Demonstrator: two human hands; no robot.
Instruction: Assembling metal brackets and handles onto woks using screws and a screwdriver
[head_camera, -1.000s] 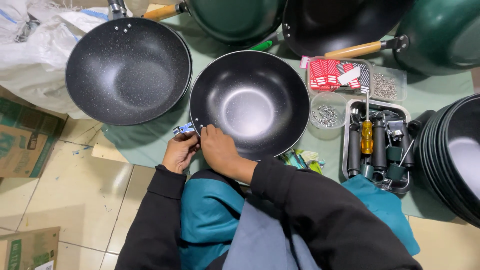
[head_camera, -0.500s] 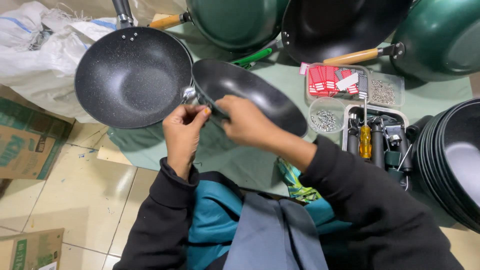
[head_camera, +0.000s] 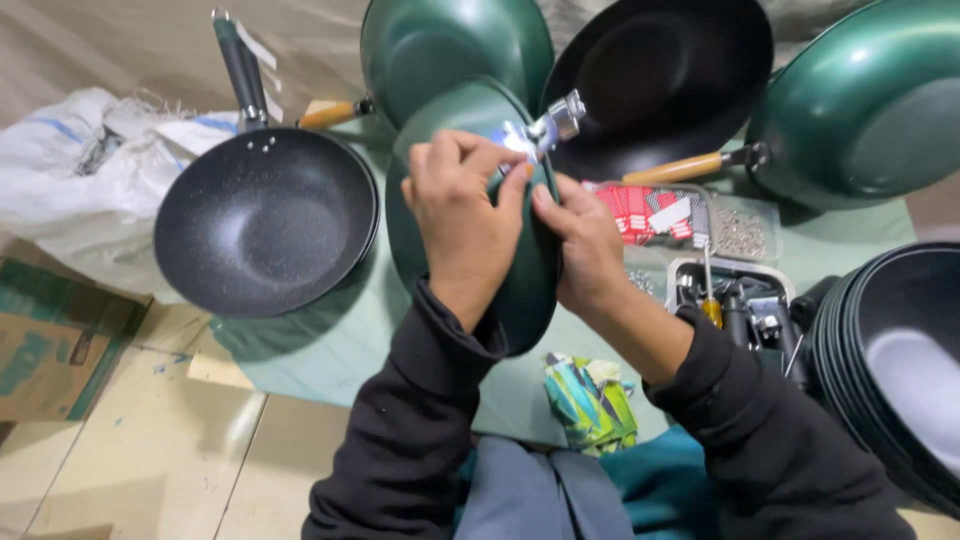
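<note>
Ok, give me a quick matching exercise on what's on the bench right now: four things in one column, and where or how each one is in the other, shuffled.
Things:
1. green pan
2. speckled black pan
3. stack of black pans
4. striped cloth

Places or states:
A. lying open side up on the green mat, left of the hands
B. at the right edge of the view, nested one in another
C. tipped up on edge between the left hand and the right hand
D. crumpled on the mat just below the held pan

Pairs: 1-C, 2-A, 3-B, 4-D
</note>
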